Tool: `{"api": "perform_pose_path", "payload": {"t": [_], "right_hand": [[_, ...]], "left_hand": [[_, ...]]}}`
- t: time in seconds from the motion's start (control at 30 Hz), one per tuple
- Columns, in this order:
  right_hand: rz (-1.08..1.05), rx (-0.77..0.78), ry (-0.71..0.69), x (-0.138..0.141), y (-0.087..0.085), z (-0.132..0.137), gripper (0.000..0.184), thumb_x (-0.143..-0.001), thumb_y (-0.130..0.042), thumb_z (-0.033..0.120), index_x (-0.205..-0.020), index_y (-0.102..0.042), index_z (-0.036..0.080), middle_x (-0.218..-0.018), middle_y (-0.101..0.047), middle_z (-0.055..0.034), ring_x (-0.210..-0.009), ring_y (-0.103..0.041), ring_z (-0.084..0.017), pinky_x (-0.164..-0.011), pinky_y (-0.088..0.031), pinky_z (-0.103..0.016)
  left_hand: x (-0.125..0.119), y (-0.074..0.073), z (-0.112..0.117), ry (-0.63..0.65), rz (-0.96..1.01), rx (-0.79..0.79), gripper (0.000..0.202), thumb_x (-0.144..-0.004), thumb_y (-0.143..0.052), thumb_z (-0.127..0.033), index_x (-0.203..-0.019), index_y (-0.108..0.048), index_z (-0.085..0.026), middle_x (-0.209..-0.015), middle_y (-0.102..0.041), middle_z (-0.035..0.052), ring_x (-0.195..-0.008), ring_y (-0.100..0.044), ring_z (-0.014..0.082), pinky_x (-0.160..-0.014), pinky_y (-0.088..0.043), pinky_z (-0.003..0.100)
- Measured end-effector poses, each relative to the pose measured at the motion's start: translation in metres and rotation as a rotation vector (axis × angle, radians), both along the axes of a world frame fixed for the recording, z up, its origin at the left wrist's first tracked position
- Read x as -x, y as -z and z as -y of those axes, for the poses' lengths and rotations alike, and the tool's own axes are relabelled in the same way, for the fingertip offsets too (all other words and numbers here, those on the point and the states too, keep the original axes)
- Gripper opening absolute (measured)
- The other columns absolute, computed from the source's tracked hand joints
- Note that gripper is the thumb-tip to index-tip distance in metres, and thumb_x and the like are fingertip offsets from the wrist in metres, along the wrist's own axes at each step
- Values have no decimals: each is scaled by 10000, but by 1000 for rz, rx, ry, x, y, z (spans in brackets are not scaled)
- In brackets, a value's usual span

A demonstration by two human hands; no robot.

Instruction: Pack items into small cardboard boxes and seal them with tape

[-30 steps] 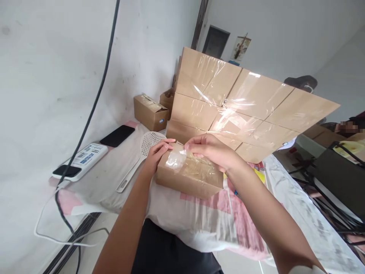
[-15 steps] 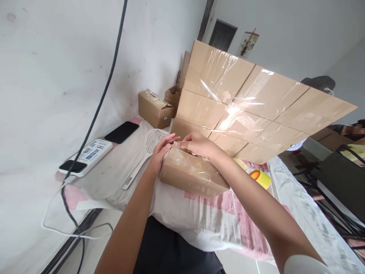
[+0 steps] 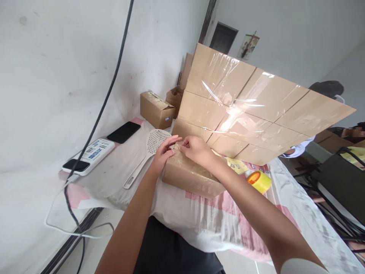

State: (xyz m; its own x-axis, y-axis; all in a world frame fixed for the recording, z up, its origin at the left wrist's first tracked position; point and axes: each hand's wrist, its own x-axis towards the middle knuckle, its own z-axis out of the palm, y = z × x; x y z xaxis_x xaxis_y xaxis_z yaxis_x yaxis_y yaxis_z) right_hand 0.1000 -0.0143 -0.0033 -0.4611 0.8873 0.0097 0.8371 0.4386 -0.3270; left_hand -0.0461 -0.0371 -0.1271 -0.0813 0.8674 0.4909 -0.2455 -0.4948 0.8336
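A small brown cardboard box (image 3: 188, 178) with clear tape over its top lies on the cloth-covered table (image 3: 119, 167) in front of me. My left hand (image 3: 164, 152) rests on the box's far left corner, fingers stretched out. My right hand (image 3: 195, 149) presses down on the taped top at the far edge, fingers curled against the tape. Right behind the box stands a big stack of brown cartons (image 3: 245, 110) wrapped in clear film.
A yellow tape roll (image 3: 260, 180) lies right of the box. A white perforated scoop (image 3: 148, 151), a black phone (image 3: 123, 132) and a white device (image 3: 89, 154) lie to the left. More small boxes (image 3: 156, 109) stand by the wall. A black cable (image 3: 97, 118) hangs at left. Another person sits at far right.
My right hand, which held a loose end of clear tape above the box, has come down and pressed it flat onto the top. The tape roll has come into sight.
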Motion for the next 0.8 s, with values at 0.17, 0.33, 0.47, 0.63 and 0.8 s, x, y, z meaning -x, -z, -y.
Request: {"api": "perform_pose_path", "payload": {"t": [0.17, 0.33, 0.47, 0.63, 0.8], "right_hand": [[57, -131, 100, -2, -7, 11, 532, -925, -698, 408, -1348, -492, 160, -1318, -623, -182, -1109, -658, -324, -818, -474, -364], [7, 2, 139, -13, -12, -4, 677, -851, -738, 619, -1306, -541, 158, -1333, -623, -193, -1175, -629, -354, -857, -491, -382], [48, 128, 114, -18, -14, -13, 456, -872, -681, 655, -954, -656, 206, -1016, -737, -84, -967, -678, -278, -725, -445, -335], [116, 84, 51, -16, -16, -12, 422, -930, -626, 636, -880, -658, 218, -1010, -747, -52, -939, -675, -243, -681, -391, -318], [155, 82, 63, -10, -13, -11, 421, -977, -574, 627, -982, -700, 226, -1093, -745, -82, -1032, -676, -287, -792, -443, -356]], "left_hand": [[1, 0, 4, -39, -62, -30, 481, -849, -585, -262, -1328, -629, -262, -1442, -624, 89, -1375, -546, 278, -1131, -422, 443], [0, -4, 18, -297, -279, -185, 246, -915, -515, -328, -995, -735, -252, -1315, -698, 78, -1293, -591, 285, -1129, -417, 496], [-8, -2, 38, -590, -589, -400, 149, -856, -622, -341, -908, -742, -271, -1027, -792, 49, -1098, -681, 298, -1035, -423, 510], [-21, 6, 63, -756, -757, -494, 260, -792, -675, -242, -1039, -742, -282, -1110, -793, 43, -1123, -708, 311, -985, -405, 479], [-27, 7, 73, -844, -831, -448, 293, -811, -676, -226, -1091, -739, -287, -1101, -801, 40, -1060, -726, 300, -984, -385, 478]]}}
